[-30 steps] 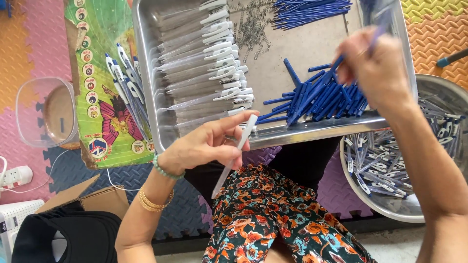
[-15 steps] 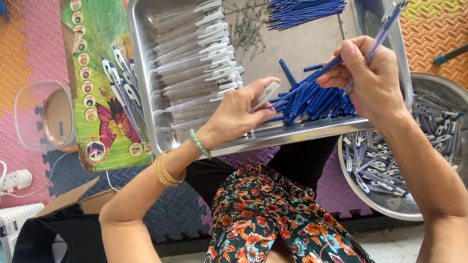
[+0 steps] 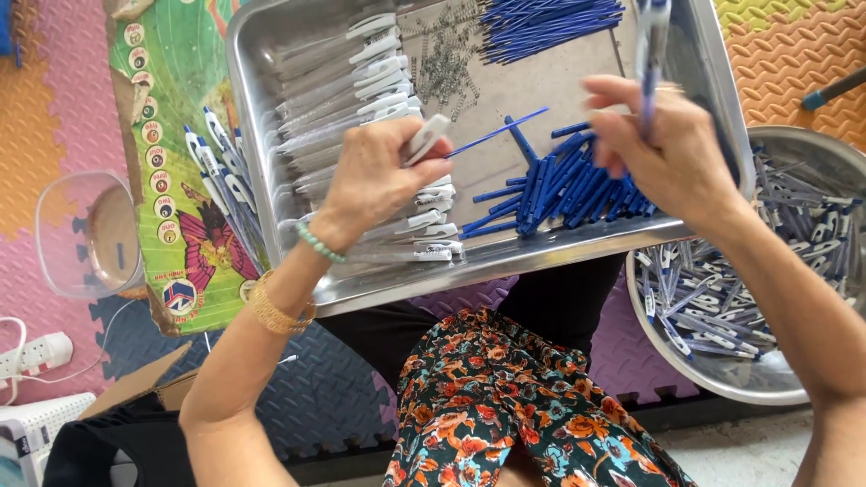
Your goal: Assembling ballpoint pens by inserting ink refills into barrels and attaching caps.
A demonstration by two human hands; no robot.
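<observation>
Left hand (image 3: 374,180): over the middle of a steel tray (image 3: 713,99), fingers curled shut around a clear pen barrel with a white clip (image 3: 424,140); a thin blue refill (image 3: 496,133) sticks out of the barrel's end toward the right.
Right hand (image 3: 672,149): raised above the tray's right side, fingers pinched closed on a blue-and-white pen (image 3: 651,45) held nearly upright; the pen is blurred.
Tray contents: row of clear barrels with white clips (image 3: 361,81) along the left; heap of short blue parts (image 3: 564,189) between the two hands; bundle of blue refills (image 3: 550,18) at the far edge; small metal springs (image 3: 446,63) beside them.
Surroundings: round metal bowl (image 3: 785,144) of finished pens at the right; more pens (image 3: 221,171) on a green printed sheet left of the tray; floral trousers (image 3: 505,406) below
</observation>
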